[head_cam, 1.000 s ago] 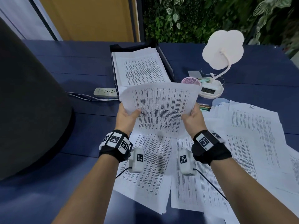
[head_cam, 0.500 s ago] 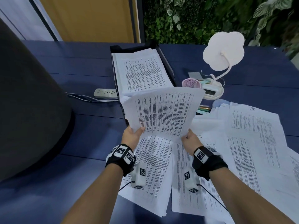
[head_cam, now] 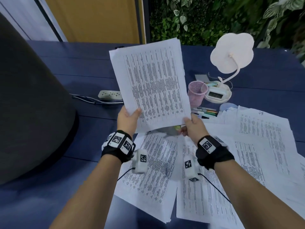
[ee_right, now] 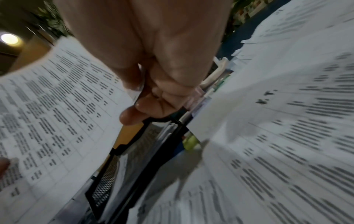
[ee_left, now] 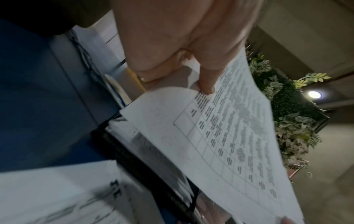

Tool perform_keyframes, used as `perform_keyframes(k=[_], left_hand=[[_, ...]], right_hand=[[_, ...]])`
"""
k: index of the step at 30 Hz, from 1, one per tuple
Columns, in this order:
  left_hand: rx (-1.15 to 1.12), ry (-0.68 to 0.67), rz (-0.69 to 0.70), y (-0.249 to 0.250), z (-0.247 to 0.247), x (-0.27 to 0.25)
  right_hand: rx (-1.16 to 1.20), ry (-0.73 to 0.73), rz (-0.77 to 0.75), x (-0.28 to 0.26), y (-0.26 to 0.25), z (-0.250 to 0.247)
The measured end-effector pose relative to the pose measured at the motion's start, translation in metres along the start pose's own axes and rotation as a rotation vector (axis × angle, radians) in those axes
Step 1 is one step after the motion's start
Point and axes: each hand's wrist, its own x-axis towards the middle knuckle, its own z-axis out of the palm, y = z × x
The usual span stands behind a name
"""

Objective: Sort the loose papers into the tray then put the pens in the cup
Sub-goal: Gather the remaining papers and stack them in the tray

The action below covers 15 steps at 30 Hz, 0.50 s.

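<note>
Both forearms reach forward side by side over the near middle of the dark blue desk [head_cam: 85, 68], wrists bent up, and together they hold a sheaf of printed papers [head_cam: 153, 83] raised nearly upright above the desk, its top edge tipped away toward the far edge. The left hand [head_cam: 127, 120] pinches the sheaf's lower left corner, thumb [ee_left: 205, 84] pressed on the printed face and the other fingers behind the sheets. The right hand [head_cam: 193, 128] grips the lower right corner the same way, thumb on top at the edge and fingers [ee_right: 141, 109] curled beneath. The black mesh tray [ee_right: 104, 183] sits on the desk behind and below the raised sheaf; the head view hides it, while the wrist views show its dark wall with sheets already stacked inside. More loose sheets [head_cam: 257, 146] lie spread over the desk's near right part, overlapping one another and running under both forearms. The pink mesh cup [head_cam: 197, 92] stands right of the sheaf toward the desk's middle, and the pens [head_cam: 205, 111] lie in a small cluster just in front of it, beside the sheets' far edge. A white lamp [head_cam: 231, 53] stands just beyond the cup, and a power strip [head_cam: 109, 95] lies left of the sheaf.
</note>
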Motion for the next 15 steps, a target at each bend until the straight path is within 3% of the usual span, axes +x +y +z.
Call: perform_keyframes(k=[6, 8, 12, 15], left_hand=[[0.078, 0.142, 0.172, 0.035, 0.001, 0.030], [0.118, 0.111, 0.225, 0.044, 0.000, 0.038], [0.485, 0.074, 0.315, 0.053, -0.003, 0.051], [0.711, -0.040, 0.365, 0.051, -0.006, 0.063]], right_hand=[[0.052, 0.089, -0.066, 0.023, -0.041, 0.011], [0.090, 0.113, -0.062, 0.034, -0.053, 0.014], [0.166, 0.140, -0.054, 0.056, -0.075, 0.021], [0.140, 0.160, -0.039, 0.074, -0.083, 0.025]])
